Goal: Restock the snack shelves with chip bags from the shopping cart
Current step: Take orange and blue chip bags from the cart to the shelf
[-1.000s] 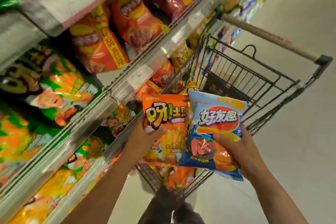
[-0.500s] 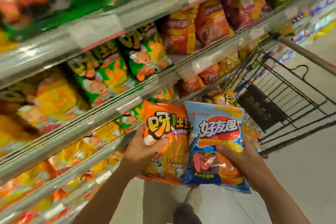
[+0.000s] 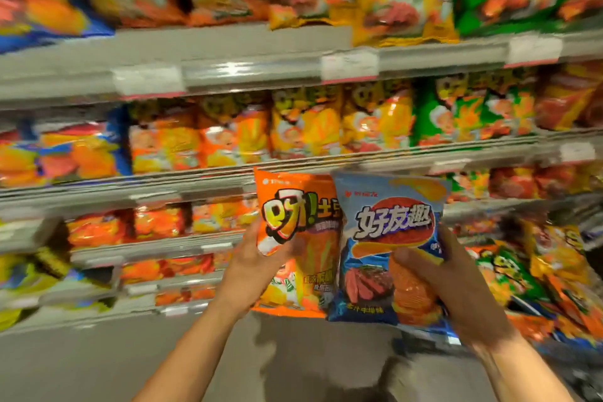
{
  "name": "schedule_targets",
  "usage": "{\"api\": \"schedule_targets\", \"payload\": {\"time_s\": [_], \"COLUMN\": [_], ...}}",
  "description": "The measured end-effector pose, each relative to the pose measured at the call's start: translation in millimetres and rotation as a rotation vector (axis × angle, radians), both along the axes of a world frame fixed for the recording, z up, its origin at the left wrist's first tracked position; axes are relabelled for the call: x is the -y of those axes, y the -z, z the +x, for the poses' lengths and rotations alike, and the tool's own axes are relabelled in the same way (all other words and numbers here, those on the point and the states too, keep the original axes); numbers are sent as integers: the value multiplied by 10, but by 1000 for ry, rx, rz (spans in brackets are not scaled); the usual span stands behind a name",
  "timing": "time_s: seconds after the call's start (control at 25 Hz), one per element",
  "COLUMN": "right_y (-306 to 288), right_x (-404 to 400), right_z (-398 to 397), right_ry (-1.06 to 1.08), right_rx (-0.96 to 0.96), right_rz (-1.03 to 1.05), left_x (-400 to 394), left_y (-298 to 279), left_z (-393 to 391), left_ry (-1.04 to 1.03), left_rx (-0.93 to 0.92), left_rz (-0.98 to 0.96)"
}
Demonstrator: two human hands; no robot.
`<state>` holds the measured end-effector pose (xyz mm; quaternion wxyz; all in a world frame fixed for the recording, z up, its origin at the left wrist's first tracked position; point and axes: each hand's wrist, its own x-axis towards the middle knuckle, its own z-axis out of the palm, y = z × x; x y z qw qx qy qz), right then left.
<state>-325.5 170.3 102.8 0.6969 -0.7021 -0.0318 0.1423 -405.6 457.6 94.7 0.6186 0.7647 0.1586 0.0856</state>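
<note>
1. Left hand (image 3: pixel 253 266), lower middle of the frame: thumb across the front of an orange chip bag (image 3: pixel 301 238), other fingers hidden behind it, gripping its left edge.
2. Orange chip bag upright, just left of centre, in front of the lower shelves; right edge tucked behind the blue bag.
3. Right hand (image 3: pixel 456 287), lower right of centre: thumb pressed onto the front of a blue chip bag (image 3: pixel 385 238), fingers curled round its right edge, tips showing near the bag's right side.
4. Blue chip bag upright, touching and partly overlapping the orange one, held up off any shelf.
5. Both forearms rising from the bottom edge of the frame toward the bags.
6. Snack shelves (image 3: pixel 248 65) across the whole upper and left part of the frame, several tiers, blurred; white price tags (image 3: pixel 349 67) on the rails.
7. Rows of orange, yellow and green bags (image 3: pixel 456 114) standing on the tiers; exact printing too blurred to read.
8. More bags (image 3: pixel 538 274) heaped at the lower right, behind the right hand; whether in the cart, cannot tell.
9. Grey floor (image 3: pixel 98 365) along the bottom of the frame.
</note>
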Motion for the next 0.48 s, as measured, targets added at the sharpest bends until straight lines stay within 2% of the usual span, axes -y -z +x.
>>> {"api": "schedule_targets", "payload": {"time_s": [0.16, 0.48], "right_y": [-381, -1084], "right_x": [-859, -1916], "right_z": [-158, -188], "right_ry": [-99, -321], "right_rx": [115, 339], "right_rz": [-46, 10], "left_x": [-652, -1388], "left_y": [-206, -879], "left_z": [-563, -1384], "left_ry": [-199, -524], "left_rx": [88, 305], "left_rz": [-55, 115]}}
